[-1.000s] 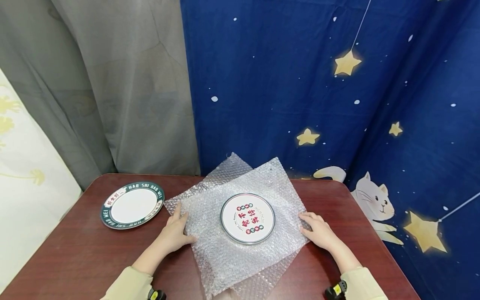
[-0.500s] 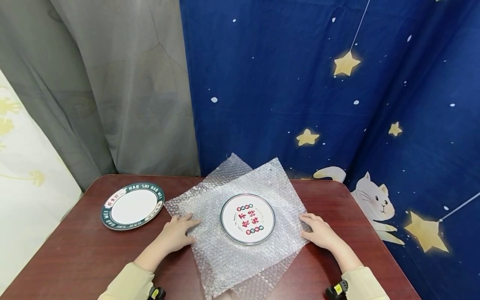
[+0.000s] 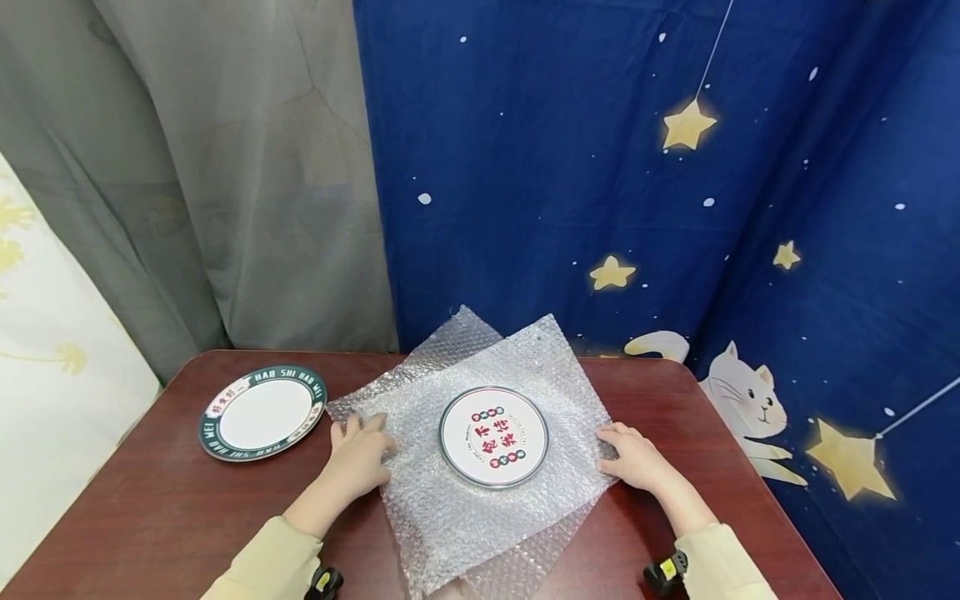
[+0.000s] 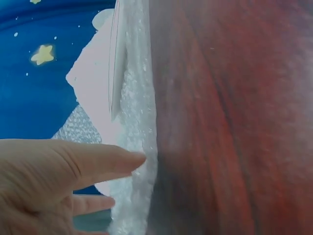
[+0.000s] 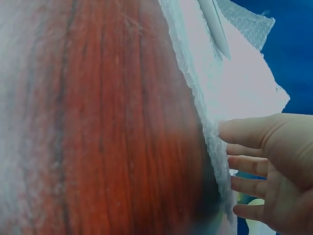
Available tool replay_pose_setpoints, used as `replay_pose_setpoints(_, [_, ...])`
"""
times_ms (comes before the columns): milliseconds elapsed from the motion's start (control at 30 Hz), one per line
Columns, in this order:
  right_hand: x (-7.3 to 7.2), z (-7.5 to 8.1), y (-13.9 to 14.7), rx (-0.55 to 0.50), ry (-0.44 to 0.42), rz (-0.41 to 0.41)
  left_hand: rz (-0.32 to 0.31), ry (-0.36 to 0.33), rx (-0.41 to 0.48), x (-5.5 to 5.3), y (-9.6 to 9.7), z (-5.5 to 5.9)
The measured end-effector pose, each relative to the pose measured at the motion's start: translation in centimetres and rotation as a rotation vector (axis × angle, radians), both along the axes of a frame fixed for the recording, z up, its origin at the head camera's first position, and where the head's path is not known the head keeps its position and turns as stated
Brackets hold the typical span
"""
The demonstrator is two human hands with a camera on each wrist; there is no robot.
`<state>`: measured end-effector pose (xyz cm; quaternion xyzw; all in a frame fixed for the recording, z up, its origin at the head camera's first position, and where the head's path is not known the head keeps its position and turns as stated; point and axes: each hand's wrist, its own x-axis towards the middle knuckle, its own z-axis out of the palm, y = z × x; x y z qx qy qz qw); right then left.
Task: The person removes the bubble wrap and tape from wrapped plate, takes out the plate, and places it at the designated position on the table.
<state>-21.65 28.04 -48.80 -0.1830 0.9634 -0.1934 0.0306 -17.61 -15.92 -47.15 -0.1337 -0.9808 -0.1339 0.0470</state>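
Observation:
A round white plate (image 3: 493, 437) with red and green print and a thin dark rim lies on bubble wrap (image 3: 450, 533) in the head view. At least two sheets overlap at an angle. My left hand (image 3: 358, 461) rests at the left edge of the upper sheet, fingers loosely bent and pointing away from me. Its thumb (image 4: 120, 160) reaches the wrap's edge in the left wrist view. On the opposite side, my right hand (image 3: 633, 458) touches the right edge with extended fingers. Thumb and fingertips line that edge in the right wrist view (image 5: 244, 133).
A second plate (image 3: 212, 433), white with a lettered green rim, lies at the back left of the brown table (image 3: 172, 525). Behind the table hang a grey curtain (image 3: 300, 208) and a blue one (image 3: 510, 192) with stars and a cat.
My left hand's fingers moved inward onto the wrap, then turned to point more away from me. My right hand, the wrap and both plates have stayed nearly still.

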Motion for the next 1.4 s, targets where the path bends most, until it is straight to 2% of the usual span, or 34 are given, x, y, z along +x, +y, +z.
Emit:
replay_pose_setpoints(133, [0.0,0.2,-0.2,0.011,-0.008,-0.001,0.018,0.039,-0.042,-0.5,0.6,0.2])
replay_pose_setpoints(233, [-0.2,0.2,-0.2,0.012,-0.009,-0.008,0.029,0.039,-0.016,-0.8,1.3,0.4])
replay_pose_setpoints(467, [-0.4,0.1,-0.3,0.003,-0.006,-0.007,0.018,0.005,0.164,-1.5,2.9,0.9])
replay_pose_setpoints(600, [-0.3,0.1,-0.2,0.000,-0.010,-0.008,0.023,-0.071,0.282,-2.2,3.6,0.8])
replay_pose_setpoints(700, [-0.2,0.2,-0.2,-0.006,-0.018,-0.010,0.035,-0.168,0.399,-2.6,4.0,0.6])
replay_pose_setpoints(833, [-0.1,0.2,-0.2,-0.011,-0.019,-0.014,0.062,-0.303,0.600,-3.0,4.5,0.1])
replay_pose_setpoints(1000, [0.0,0.0,-0.1,-0.017,-0.010,-0.012,0.128,-0.481,0.804,-3.3,5.2,-0.4])
replay_pose_setpoints(1133, [0.0,-0.3,0.0,-0.026,0.000,-0.008,0.180,-0.562,0.893,-3.2,5.7,-0.4])
replay_pose_setpoints(1400, [0.0,-0.5,0.2,-0.033,0.009,-0.002,0.198,-0.635,0.991,-3.3,6.4,-0.7])
